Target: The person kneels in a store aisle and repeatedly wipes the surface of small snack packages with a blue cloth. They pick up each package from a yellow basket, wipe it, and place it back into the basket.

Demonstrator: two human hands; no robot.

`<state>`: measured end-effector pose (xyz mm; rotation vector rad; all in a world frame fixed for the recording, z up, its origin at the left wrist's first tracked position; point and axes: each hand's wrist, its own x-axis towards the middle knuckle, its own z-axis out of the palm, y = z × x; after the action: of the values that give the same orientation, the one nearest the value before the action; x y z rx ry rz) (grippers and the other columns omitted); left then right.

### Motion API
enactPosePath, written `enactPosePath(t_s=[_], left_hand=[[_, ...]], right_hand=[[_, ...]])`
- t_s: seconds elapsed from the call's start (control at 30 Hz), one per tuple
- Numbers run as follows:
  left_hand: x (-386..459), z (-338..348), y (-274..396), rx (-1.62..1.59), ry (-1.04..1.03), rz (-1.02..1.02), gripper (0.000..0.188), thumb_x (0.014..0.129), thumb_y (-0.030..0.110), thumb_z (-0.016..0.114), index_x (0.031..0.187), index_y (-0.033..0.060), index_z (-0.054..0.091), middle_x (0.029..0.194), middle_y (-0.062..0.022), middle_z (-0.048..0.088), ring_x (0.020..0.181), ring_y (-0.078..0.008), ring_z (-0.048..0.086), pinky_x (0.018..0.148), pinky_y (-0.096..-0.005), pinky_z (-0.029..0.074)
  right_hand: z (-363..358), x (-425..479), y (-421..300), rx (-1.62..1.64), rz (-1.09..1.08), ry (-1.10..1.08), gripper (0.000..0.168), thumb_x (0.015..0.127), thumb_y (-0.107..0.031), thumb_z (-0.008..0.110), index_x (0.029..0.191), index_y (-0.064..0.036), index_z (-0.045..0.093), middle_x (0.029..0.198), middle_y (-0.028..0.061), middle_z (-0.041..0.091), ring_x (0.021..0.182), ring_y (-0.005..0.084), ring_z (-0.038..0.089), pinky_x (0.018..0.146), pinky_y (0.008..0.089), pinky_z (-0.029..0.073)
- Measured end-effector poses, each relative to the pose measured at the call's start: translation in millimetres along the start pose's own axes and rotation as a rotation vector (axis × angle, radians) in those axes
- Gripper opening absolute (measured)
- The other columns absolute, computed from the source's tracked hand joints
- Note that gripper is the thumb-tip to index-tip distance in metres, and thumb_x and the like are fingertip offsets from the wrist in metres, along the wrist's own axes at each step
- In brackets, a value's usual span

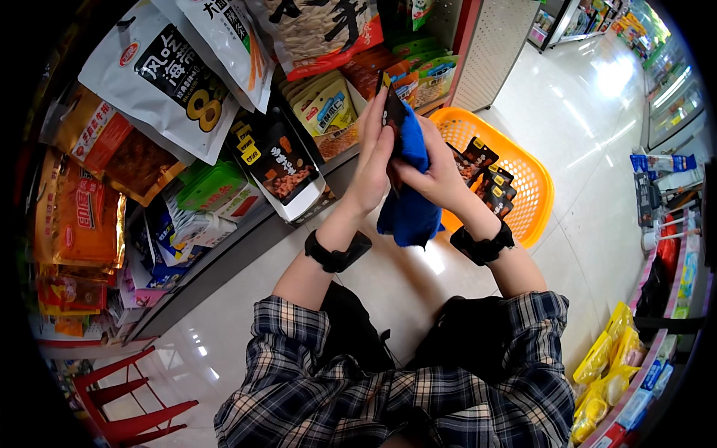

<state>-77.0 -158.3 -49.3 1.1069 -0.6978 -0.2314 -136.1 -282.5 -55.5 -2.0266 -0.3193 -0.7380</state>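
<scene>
Between my two hands, in the middle of the head view, is a dark snack packet (394, 112), upright and seen nearly edge-on. My left hand (371, 151) presses on its left side with straight fingers. A blue cloth (411, 218) lies against the packet's right side and hangs below it, gripped by my right hand (430, 162). An orange plastic basket (540, 196) stands on the floor to the right, with several dark snack packets (496, 190) in it. Left of my hands, similar dark packets (285, 168) stand in a white open box (297, 208) on the shelf.
The shelf edge (224, 252) runs diagonally at left, below hanging bags (168, 84) and boxes of yellow packets (327, 109). A red metal stool (131, 423) stands at lower left. Another stocked shelf (644, 386) curves along the right. A perforated shelf end panel (487, 50) rises behind the basket.
</scene>
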Motion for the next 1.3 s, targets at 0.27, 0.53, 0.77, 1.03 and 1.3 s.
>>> enactPosePath(t_s=[0.27, 0.53, 0.77, 1.03, 1.3], left_hand=[[8, -34, 66, 0.077, 0.012, -0.04, 0.087, 0.074, -0.007, 0.074, 0.144, 0.0096, 0.026, 0.11, -0.0136, 0.062, 0.091, -0.0182, 0.064, 0.067, -0.0257, 0.057], [-21, -93, 106, 0.267, 0.17, 0.037, 0.04, 0.078, -0.003, 0.073, 0.113, -0.0003, 0.053, 0.105, -0.0089, 0.064, 0.093, -0.0142, 0.063, 0.084, -0.0281, 0.052], [-39, -148, 86, 0.294, 0.451, 0.131, 0.038, 0.082, 0.001, 0.073, 0.114, 0.0001, 0.052, 0.111, -0.0072, 0.062, 0.099, -0.0132, 0.059, 0.09, -0.0272, 0.047], [-50, -160, 46, 0.371, 0.502, 0.054, 0.035, 0.081, 0.003, 0.073, 0.11, 0.0009, 0.053, 0.106, -0.0053, 0.062, 0.094, -0.0112, 0.059, 0.084, -0.0254, 0.048], [-55, -158, 41, 1.195, 0.421, 0.111, 0.043, 0.073, 0.01, 0.077, 0.109, 0.006, 0.054, 0.099, -0.008, 0.06, 0.094, -0.0228, 0.06, 0.082, -0.0329, 0.047]], right_hand=[[-18, 9, -14, 0.389, 0.2, -0.094, 0.038, 0.084, -0.007, 0.067, 0.12, -0.003, 0.056, 0.105, 0.0054, 0.063, 0.097, 0.0134, 0.059, 0.088, 0.0289, 0.045], [-1, 12, -21, 0.253, 0.196, 0.047, 0.041, 0.08, -0.013, 0.072, 0.117, -0.003, 0.058, 0.101, 0.0072, 0.063, 0.093, 0.0144, 0.059, 0.085, 0.029, 0.046], [2, 13, -20, 0.182, 0.128, 0.036, 0.042, 0.078, -0.012, 0.073, 0.117, -0.003, 0.06, 0.104, 0.0106, 0.064, 0.093, 0.0197, 0.062, 0.085, 0.0308, 0.048], [-3, 9, -20, 0.192, 0.155, 0.041, 0.041, 0.078, -0.012, 0.072, 0.116, -0.002, 0.059, 0.105, 0.0114, 0.063, 0.093, 0.0206, 0.063, 0.084, 0.0319, 0.048], [-6, 12, -16, 0.152, 0.086, 0.098, 0.04, 0.079, -0.012, 0.071, 0.116, -0.001, 0.059, 0.103, 0.0104, 0.063, 0.092, 0.02, 0.062, 0.084, 0.0313, 0.048]])
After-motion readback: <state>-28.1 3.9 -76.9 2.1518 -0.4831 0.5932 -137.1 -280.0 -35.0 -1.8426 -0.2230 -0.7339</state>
